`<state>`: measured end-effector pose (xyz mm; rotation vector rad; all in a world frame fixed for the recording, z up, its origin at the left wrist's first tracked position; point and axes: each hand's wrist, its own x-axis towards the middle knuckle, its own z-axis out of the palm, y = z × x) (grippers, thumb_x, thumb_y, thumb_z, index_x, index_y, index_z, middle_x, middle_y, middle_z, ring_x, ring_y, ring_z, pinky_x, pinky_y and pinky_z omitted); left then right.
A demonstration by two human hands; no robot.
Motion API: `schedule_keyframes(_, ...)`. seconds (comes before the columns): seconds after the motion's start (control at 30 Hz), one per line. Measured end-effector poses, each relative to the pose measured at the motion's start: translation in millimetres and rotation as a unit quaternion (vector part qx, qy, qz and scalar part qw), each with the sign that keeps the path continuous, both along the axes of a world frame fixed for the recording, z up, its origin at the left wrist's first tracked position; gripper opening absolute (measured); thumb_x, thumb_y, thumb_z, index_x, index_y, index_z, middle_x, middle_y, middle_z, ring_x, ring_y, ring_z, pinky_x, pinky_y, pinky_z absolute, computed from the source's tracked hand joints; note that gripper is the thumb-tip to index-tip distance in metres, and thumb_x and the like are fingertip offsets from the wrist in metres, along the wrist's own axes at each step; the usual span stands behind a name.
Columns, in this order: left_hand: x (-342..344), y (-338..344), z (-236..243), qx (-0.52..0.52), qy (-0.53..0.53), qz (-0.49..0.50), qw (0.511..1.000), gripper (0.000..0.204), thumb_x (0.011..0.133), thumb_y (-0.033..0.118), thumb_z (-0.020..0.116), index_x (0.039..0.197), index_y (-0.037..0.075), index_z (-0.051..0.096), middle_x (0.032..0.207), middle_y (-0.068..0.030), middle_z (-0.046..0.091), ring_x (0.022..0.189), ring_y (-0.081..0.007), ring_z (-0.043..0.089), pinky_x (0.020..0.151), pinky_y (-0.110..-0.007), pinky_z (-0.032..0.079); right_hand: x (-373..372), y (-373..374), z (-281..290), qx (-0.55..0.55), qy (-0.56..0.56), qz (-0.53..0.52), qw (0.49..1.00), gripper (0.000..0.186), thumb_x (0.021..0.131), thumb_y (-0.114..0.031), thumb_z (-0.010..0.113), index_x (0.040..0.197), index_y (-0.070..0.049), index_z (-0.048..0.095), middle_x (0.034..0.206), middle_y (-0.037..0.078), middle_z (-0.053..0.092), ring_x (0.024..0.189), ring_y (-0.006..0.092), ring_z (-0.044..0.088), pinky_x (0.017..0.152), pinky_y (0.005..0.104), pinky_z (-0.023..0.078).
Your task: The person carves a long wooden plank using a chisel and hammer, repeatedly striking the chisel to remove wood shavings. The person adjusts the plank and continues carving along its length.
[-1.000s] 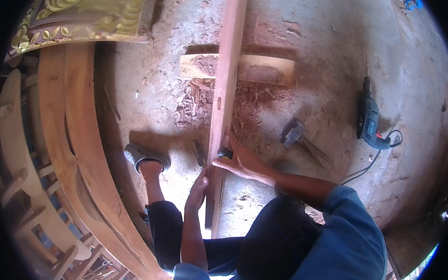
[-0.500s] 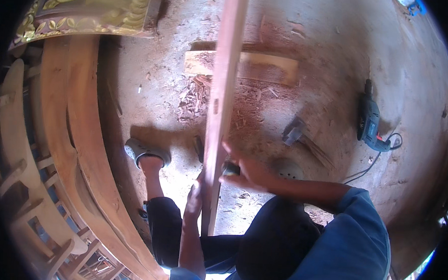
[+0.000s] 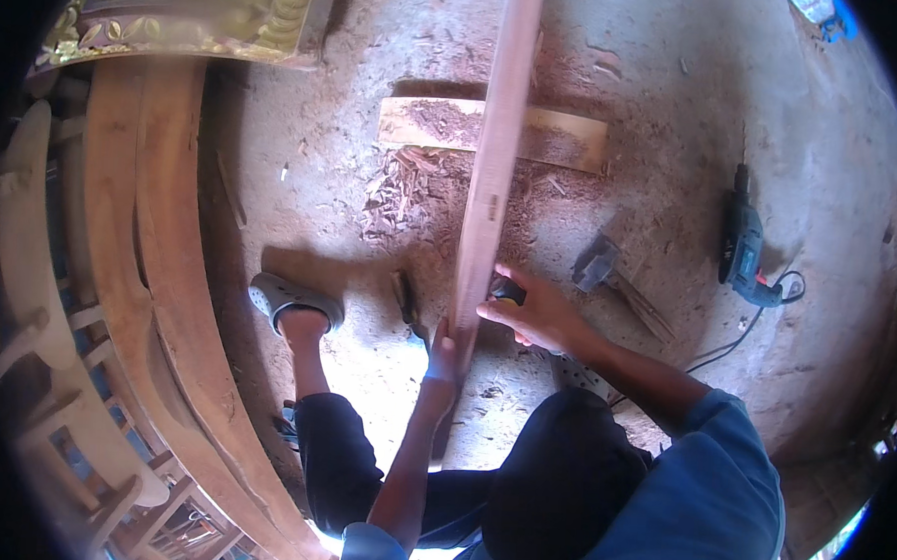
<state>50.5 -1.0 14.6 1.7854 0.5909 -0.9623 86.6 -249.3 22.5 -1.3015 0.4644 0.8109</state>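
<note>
A long, narrow wooden beam (image 3: 488,182) runs from near my lap toward the far edge, with a small slot cut in its upper face. My left hand (image 3: 443,360) is wrapped round the near part of the beam from its left side. At the beam's right side, my right hand (image 3: 542,312) is closed on a small black-and-yellow tool (image 3: 508,290); fingers cover much of it, so its exact kind is unclear. The thumb and fingertips lie close against the wood.
On the floor lie a flat board (image 3: 565,140) under the beam, wood chips (image 3: 402,193), a hammer (image 3: 597,264), a corded drill (image 3: 745,243) and a dark-handled tool (image 3: 405,298). Long planks (image 3: 176,218) and chair-like frames (image 3: 44,262) line the left, below a carved gilded panel (image 3: 200,14).
The beam has shifted to the right, and both hands have moved right with it. My right hand is also slightly farther from me, still holding the small tool.
</note>
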Motion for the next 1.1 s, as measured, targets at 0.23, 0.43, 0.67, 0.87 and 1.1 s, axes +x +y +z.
schedule_keyframes(0.23,10.2,15.1,-57.1,-0.036,0.034,-0.061,0.997,0.055,0.098,0.033,0.066,0.139,-0.002,0.055,0.127,-0.0142,0.066,0.116,-0.0232,0.063,0.102,-0.034,0.048,-8.4,-14.1,-4.9,-0.03,0.02,-0.076,0.996,0.04,0.092,-0.028,0.074,0.114,0.003,0.064,0.072,0.003,0.06,0.051,0.0096,0.053,0.047,0.0265,0.043)
schedule_keyframes(0.43,12.5,12.4,-29.8,0.041,-0.034,-0.073,0.996,0.061,0.08,0.036,0.086,0.125,-0.001,0.064,0.113,-0.0149,0.072,0.102,-0.0235,0.068,0.092,-0.034,0.053,-5.2,-12.6,-13.5,-0.028,0.029,-0.073,0.997,0.029,0.091,-0.027,0.074,0.097,-0.001,0.063,0.071,0.002,0.058,0.05,0.0084,0.053,0.047,0.026,0.041)
schedule_keyframes(0.67,-17.5,-13.3,49.5,0.287,-0.173,-0.042,0.941,0.052,0.08,0.037,0.086,0.107,0.0,0.061,0.097,-0.0201,0.07,0.089,-0.0338,0.07,0.077,-0.043,0.055,13.6,-24.7,10.9,-0.02,-0.026,0.001,0.999,0.026,0.092,-0.025,0.074,0.091,-0.001,0.064,0.07,0.004,0.062,0.051,0.01,0.054,0.049,0.026,0.042)
schedule_keyframes(0.87,-34.8,-29.0,-5.8,0.332,-0.258,-0.079,0.904,0.042,0.081,0.032,0.081,0.101,0.003,0.059,0.095,-0.0164,0.063,0.095,-0.0375,0.063,0.082,-0.049,0.052,44.9,-78.9,55.5,0.013,-0.255,-0.129,0.958,0.038,0.102,-0.047,0.057,0.105,-0.008,0.058,0.067,0.005,0.055,0.054,0.0144,0.052,0.051,0.0298,0.045)
schedule_keyframes(1.1,-47.8,-22.6,-9.0,0.342,-0.296,-0.049,0.891,0.04,0.083,0.032,0.077,0.112,0.008,0.065,0.104,-0.0142,0.07,0.102,-0.0334,0.067,0.089,-0.045,0.055,101.3,-95.4,95.5,0.146,-0.418,-0.196,0.875,0.039,0.106,-0.046,0.047,0.106,-0.008,0.055,0.081,0.007,0.056,0.068,0.0182,0.054,0.065,0.0358,0.049)
